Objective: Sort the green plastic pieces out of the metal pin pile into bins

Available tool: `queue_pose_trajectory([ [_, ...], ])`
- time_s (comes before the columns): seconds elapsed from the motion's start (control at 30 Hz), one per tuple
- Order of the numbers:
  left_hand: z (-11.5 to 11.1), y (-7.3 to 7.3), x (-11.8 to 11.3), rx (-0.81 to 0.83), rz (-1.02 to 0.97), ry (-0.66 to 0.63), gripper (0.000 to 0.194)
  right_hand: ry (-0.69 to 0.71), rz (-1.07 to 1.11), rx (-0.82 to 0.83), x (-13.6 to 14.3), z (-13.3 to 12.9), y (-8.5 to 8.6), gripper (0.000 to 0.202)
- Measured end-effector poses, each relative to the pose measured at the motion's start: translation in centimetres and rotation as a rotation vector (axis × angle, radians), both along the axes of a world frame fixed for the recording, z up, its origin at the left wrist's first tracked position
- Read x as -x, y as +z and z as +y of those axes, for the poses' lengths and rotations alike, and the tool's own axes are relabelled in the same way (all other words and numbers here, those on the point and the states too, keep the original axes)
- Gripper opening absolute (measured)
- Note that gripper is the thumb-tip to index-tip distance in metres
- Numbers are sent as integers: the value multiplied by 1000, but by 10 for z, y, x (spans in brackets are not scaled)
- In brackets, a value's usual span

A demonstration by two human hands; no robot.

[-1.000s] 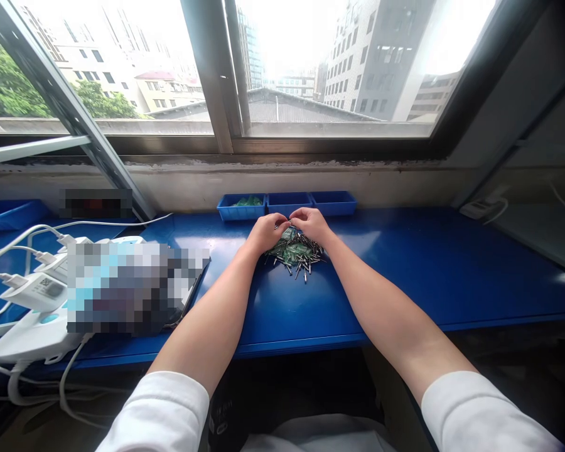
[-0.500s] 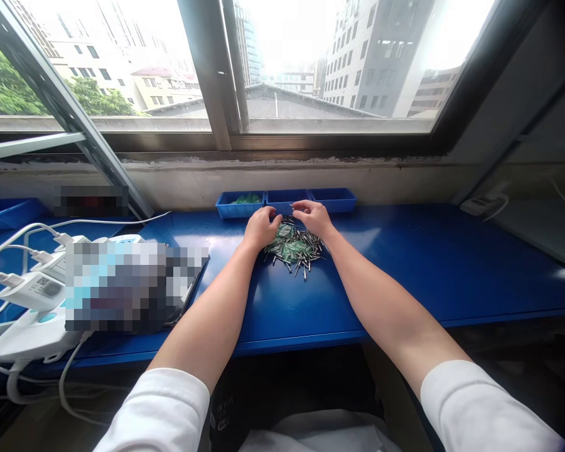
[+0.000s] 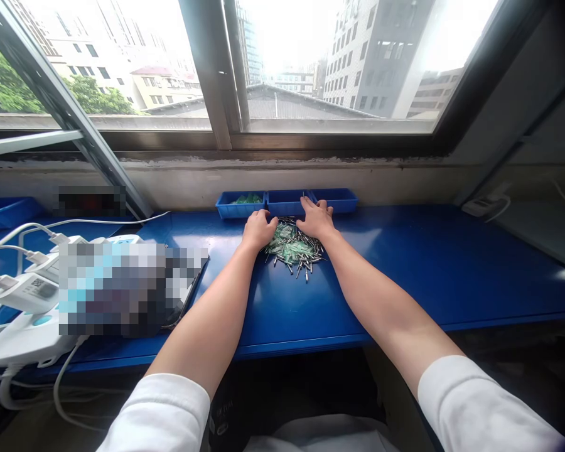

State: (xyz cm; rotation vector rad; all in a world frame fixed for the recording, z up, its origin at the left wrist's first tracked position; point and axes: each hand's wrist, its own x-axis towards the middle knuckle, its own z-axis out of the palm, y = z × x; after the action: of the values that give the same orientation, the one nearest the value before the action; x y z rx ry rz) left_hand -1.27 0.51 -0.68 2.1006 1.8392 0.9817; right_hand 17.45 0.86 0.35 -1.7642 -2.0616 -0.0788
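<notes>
After leaving the pile (image 3: 289, 251), shifting work to middle tray (image 3: 286, 206) with right hand (image 3: 317, 221) spread, grip of left hand (image 3: 258, 230) unclear.

No legible text or numbers.

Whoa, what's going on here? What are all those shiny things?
A person has both bare hands around a heap of small metal rods and green pieces on a blue table. The left hand is at the heap's far left side. The right hand is just beyond the heap, its fingers stretched toward the middle blue bin. Whether either hand holds anything is too small to tell. The left bin has green pieces in it.
</notes>
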Motion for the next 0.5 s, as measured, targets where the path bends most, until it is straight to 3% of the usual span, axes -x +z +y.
queue_pose_trajectory([
  [0.2,-2,2,0,33,11,-2,41,-20,25,67,1,2,-3,74],
  [0.5,-3,2,-1,105,50,-92,53,70,205,-143,-4,-11,0,34],
])
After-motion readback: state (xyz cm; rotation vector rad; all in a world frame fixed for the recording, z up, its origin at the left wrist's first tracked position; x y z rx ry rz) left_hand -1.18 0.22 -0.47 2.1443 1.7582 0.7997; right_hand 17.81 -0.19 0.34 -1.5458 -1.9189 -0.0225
